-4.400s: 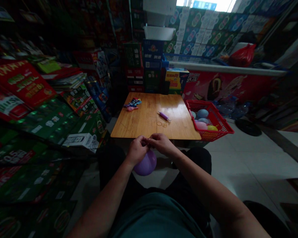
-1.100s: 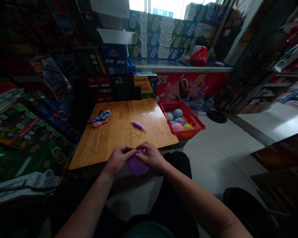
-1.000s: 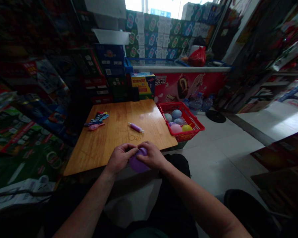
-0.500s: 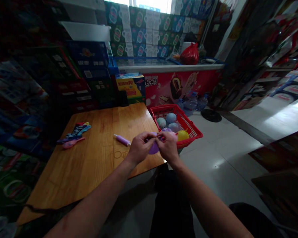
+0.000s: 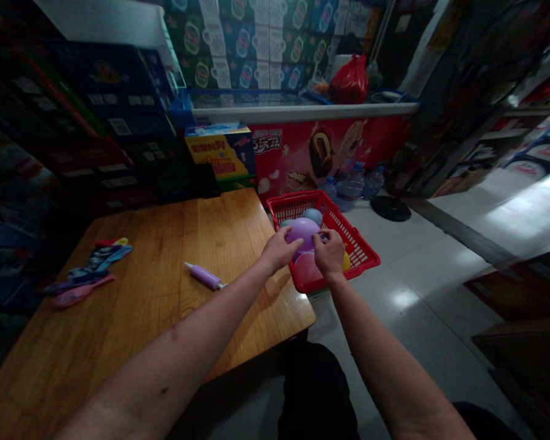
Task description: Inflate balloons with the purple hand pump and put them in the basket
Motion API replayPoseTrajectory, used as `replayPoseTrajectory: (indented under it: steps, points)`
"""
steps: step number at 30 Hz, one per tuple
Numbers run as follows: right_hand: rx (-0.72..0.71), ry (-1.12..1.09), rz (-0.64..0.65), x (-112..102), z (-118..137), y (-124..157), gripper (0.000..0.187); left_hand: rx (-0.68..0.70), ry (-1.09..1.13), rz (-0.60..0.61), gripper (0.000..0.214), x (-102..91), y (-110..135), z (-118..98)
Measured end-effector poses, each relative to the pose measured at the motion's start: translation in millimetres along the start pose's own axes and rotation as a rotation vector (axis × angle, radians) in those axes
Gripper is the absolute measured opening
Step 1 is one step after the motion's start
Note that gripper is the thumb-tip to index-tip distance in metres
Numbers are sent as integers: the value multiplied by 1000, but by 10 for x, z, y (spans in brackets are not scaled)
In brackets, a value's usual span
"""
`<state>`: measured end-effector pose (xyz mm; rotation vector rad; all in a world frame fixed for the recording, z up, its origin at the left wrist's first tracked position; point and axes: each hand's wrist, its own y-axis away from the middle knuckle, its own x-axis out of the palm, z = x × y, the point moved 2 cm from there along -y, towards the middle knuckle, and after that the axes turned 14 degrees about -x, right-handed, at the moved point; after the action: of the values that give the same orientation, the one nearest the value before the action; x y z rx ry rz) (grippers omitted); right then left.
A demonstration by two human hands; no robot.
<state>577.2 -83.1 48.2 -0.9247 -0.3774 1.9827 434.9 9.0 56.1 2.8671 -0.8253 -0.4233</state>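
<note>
A round, inflated purple balloon [image 5: 303,230] is between my two hands, over the red basket [image 5: 358,237]. My left hand [image 5: 280,249] holds its left side, thumb and fingers spread around it. On the right, my right hand [image 5: 330,252] pinches the balloon's edge, with the fingertips partly hidden. Inside the basket, below the purple one, lie a pink balloon [image 5: 308,270], a blue balloon [image 5: 312,215] and a yellow balloon [image 5: 346,261], half covered by my right hand. A purple hand pump [image 5: 205,275] rests on the wooden table [image 5: 165,244], left of my hands.
Several uninflated balloons [image 5: 101,256] lie at the table's left side. Behind the table stand a yellow box [image 5: 220,153] and a freezer [image 5: 297,143] with a red bag [image 5: 349,80] on top. Water bottles [image 5: 349,186] and a black round base [image 5: 390,208] are on the floor.
Both hands have moved from the table's edge to over the basket, carrying the purple balloon. They were pinched together at its neck and are now apart on either side. The view has shifted.
</note>
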Motion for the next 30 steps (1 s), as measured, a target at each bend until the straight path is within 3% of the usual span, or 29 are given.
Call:
replayPoseTrajectory:
  steps: [8,11,14,17,20,23,26,30]
  points:
    - [64,54,27,193,-391,-133,39,26,-67,12,64,144,-519,119]
    - [44,49,65,240,-341,-64,33,28,-92,12,56,55,-576,192]
    - [33,-15,75,308,-90,23,29,38,-124,0,45,-162,-583,251]
    - [106,-181,96,441,346,154,28,51,-163,-50,37,-517,-590,305]
    - [249,-491,234,646,854,385,25,48,-197,-154,28,-994,-644,388]
    - [252,-590,372,828,1253,681,13,22,-225,-289,22,-1547,-772,505]
    - [239,-547,519,969,1424,969,9,-19,-253,-427,22,-2099,-990,630]
    - [105,-401,736,1115,1483,1227,9,-85,-291,-586,22,-2705,-1418,789]
